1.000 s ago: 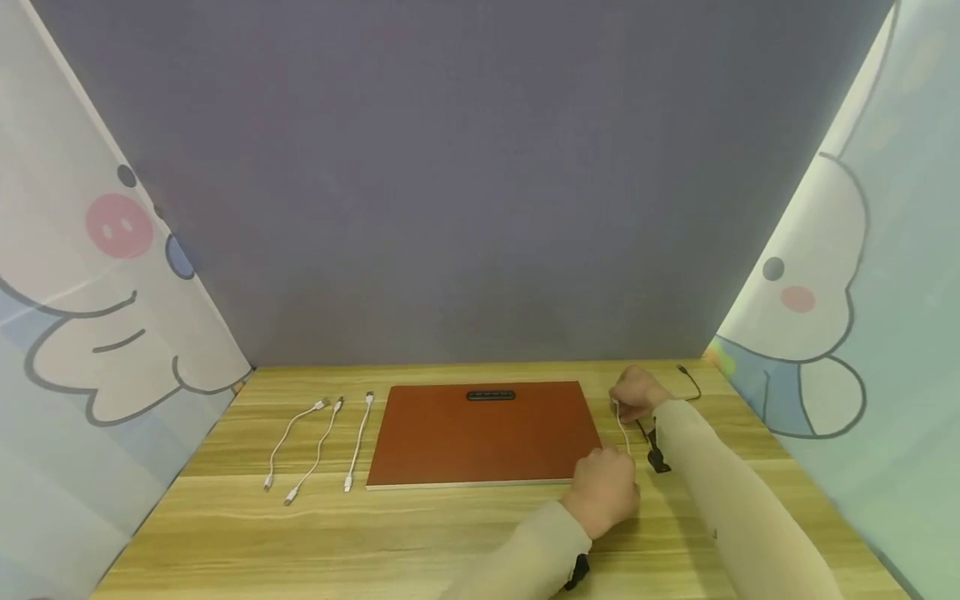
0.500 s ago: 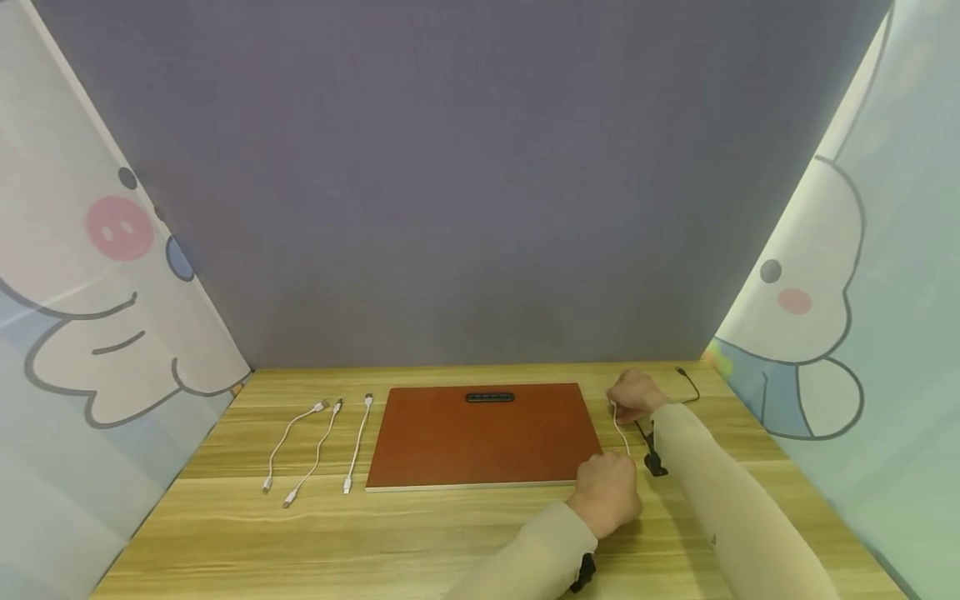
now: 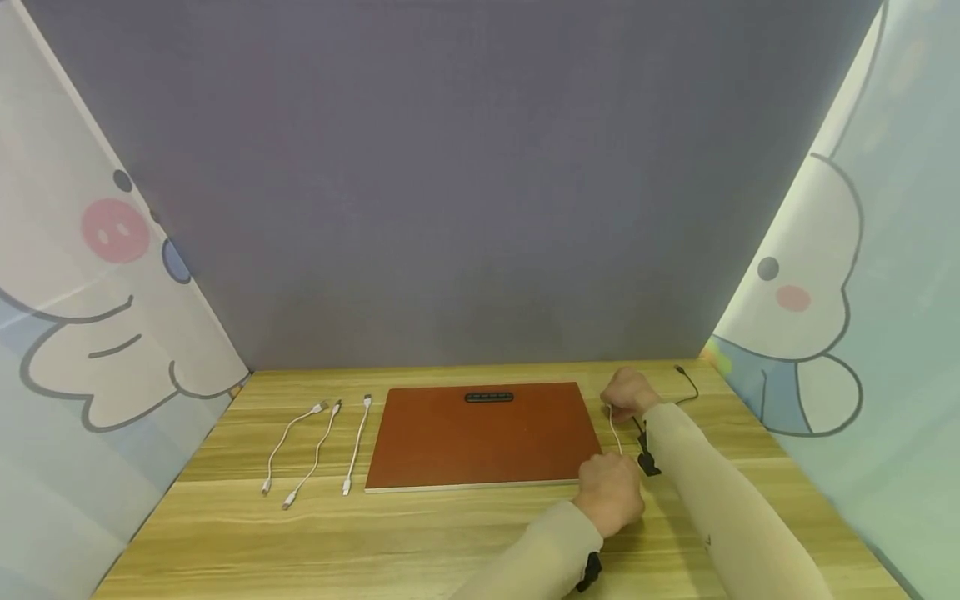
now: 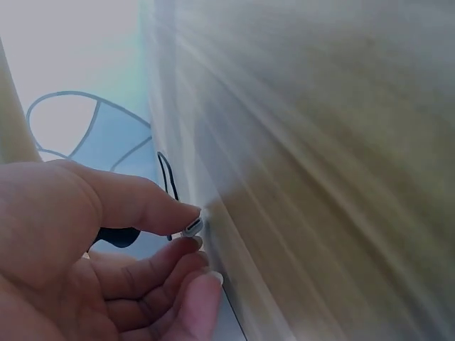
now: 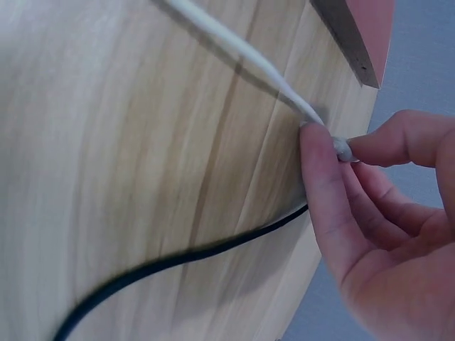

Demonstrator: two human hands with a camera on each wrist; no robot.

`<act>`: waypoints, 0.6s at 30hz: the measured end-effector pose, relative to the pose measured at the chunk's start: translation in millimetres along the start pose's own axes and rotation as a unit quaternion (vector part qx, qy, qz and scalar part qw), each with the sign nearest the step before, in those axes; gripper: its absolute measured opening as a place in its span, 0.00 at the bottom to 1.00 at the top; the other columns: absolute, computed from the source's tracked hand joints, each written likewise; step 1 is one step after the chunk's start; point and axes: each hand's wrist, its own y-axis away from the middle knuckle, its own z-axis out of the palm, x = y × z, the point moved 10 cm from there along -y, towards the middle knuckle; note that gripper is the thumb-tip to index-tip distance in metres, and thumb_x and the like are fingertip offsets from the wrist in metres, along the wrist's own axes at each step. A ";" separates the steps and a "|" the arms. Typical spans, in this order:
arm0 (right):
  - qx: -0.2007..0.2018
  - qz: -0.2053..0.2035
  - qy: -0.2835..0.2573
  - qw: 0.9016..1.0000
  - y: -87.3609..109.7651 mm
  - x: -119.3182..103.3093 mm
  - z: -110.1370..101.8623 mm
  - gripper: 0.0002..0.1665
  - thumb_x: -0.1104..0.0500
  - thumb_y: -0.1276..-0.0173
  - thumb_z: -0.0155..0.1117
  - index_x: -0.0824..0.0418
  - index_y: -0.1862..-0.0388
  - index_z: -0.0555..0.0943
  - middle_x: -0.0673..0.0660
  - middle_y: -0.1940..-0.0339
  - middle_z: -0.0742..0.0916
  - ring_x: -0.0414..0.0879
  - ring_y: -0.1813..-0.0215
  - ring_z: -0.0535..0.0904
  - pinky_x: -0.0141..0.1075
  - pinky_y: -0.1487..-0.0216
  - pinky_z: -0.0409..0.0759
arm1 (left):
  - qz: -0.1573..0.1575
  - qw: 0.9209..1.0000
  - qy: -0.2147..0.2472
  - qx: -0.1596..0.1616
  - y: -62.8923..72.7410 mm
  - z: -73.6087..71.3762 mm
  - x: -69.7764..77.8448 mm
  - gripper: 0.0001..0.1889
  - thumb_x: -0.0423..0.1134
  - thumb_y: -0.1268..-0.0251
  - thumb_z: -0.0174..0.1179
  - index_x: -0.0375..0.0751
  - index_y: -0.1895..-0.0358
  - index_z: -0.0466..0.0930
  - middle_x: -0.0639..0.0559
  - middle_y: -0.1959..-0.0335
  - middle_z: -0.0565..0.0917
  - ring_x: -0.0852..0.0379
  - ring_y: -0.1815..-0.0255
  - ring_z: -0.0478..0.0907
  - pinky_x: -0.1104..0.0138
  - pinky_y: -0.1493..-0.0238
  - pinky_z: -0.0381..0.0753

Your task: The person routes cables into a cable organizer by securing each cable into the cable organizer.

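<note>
Backdrop [image 3: 480, 183], plain grey, fills the upper middle of my head view, with a printed curtain [image 3: 900, 250] on the far right and another curtain [image 3: 60, 250] on the far left. Across the bottom I get a wooden table [image 3: 375, 550], and low in the centre lies a red board [image 3: 480, 442]. Two pale sleeves [image 3: 731, 492] reach up from the bottom edge, right of centre. I see the left hand [image 3: 609, 493] at the board's lower right corner; whether it touches the board I cannot tell. Higher in the frame, right of the board, is the right hand [image 3: 628, 396]. The held cable [image 3: 614, 429], white, runs between them. Three more white cables [image 3: 356, 444] lie at left. Right of the right hand curves a black cable [image 3: 697, 388]. A black bar [image 3: 489, 397] rests on the board's upper part. On my left wrist feed, fingertips pinch one white plug [image 4: 193, 226]; on my right wrist feed, fingertips pinch the other plug [image 5: 343, 149]. Both grips are narrow.
</note>
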 end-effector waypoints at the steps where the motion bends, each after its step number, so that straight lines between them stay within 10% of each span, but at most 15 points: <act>1: 0.001 -0.004 0.003 1.000 0.0 -0.6 -0.7 0.19 0.68 0.38 0.54 0.56 0.87 0.68 0.52 0.88 0.75 0.46 0.80 0.83 0.38 0.74 0.82 | 0.001 1.000 0.007 0.000 0.8 -0.3 -0.6 0.13 0.50 0.44 0.74 0.55 0.79 0.80 0.60 0.75 0.81 0.59 0.75 0.79 0.65 0.77 0.77; 18: -0.008 -0.027 -0.079 0.997 13.8 -5.1 -10.2 0.12 0.71 0.39 0.56 0.77 0.58 0.79 0.64 0.68 0.85 0.49 0.72 0.85 0.42 0.65 0.87 | -0.018 0.996 0.090 0.009 6.4 -11.1 -26.8 0.15 0.41 0.49 0.75 0.48 0.83 0.76 0.55 0.81 0.76 0.56 0.76 0.76 0.65 0.76 0.74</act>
